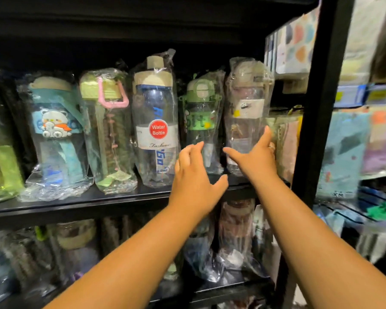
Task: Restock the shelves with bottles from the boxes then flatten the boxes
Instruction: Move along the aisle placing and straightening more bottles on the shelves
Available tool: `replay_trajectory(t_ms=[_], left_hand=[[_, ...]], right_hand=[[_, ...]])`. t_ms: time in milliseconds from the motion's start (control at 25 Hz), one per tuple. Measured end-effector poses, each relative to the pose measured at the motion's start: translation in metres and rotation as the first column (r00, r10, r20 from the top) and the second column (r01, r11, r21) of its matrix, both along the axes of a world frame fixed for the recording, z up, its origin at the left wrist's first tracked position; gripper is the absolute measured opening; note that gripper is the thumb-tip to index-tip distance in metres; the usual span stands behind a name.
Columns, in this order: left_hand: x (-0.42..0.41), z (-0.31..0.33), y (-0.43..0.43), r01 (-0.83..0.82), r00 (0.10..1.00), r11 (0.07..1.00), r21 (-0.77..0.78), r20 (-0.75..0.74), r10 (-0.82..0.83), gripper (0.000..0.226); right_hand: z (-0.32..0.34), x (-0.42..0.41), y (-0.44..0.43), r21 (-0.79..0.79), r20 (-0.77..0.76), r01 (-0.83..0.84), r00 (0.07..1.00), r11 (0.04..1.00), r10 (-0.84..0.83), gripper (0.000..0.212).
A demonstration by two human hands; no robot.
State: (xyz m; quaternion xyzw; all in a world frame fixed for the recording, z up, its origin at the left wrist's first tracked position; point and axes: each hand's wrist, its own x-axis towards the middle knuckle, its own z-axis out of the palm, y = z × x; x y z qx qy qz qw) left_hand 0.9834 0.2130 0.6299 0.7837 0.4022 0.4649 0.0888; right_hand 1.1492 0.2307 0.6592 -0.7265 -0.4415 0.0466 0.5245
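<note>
While both bare arms stretch toward a black shelf [94, 202], the left hand [195, 175] hovers with its fingers spread and loosely bent, holding nothing, just in front of the foot of a green-lidded bottle [201, 108]. The right hand [255, 158] is spread as well: its thumb points left across the lower front of a clear bottle with a pale lid [246, 101], and its straight fingers [266, 136] rise along that bottle's right side. Whether they press the wrap or only come near it cannot be told. That clear bottle stands upright at the right end of the row, close beside the black upright post [310, 112]. Every bottle in the row is sealed in a clear plastic bag. From the left come a bottle with a bear picture [54, 128], a bottle with a pink handle [109, 121], and a blue bottle with a red round label [155, 112], then the green-lidded one, all upright and close together. On the shelf below, more wrapped bottles [236, 233] stand behind the forearms. Beyond the post, blurred colourful packs [343, 152] hang on a neighbouring rack, and patterned cartons [295, 41] sit higher up.
</note>
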Motion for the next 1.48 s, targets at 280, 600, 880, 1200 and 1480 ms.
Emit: replay_trajectory(t_ms=[280, 600, 880, 1200, 1480], left_hand=[[0.036, 0.021, 0.027, -0.051, 0.987, 0.957, -0.284, 0.130, 0.091, 0.110], [0.062, 0.036, 0.057, -0.099, 0.901, 0.882, -0.461, 0.334, 0.276, 0.120], [0.063, 0.034, 0.070, -0.196, 0.899, 0.872, -0.449, 0.273, 0.343, 0.095], [0.045, 0.024, 0.042, -0.109, 0.952, 0.940, -0.322, 0.237, 0.192, 0.097], [0.038, 0.018, 0.034, -0.076, 0.954, 0.964, -0.257, 0.264, 0.145, 0.104]], right_hand=[[-0.005, 0.015, 0.010, 0.089, -0.040, 0.026, 0.999, 0.996, -0.022, 0.101], [-0.018, 0.021, -0.014, 0.130, 0.078, 0.072, 0.994, 0.989, -0.082, 0.097], [-0.021, 0.020, -0.012, 0.145, 0.146, 0.089, 0.983, 0.985, -0.110, 0.095], [-0.023, 0.018, -0.016, 0.130, 0.147, 0.085, 0.984, 0.988, -0.104, 0.096], [-0.024, 0.017, -0.012, 0.123, 0.189, 0.100, 0.974, 0.987, -0.122, 0.099]])
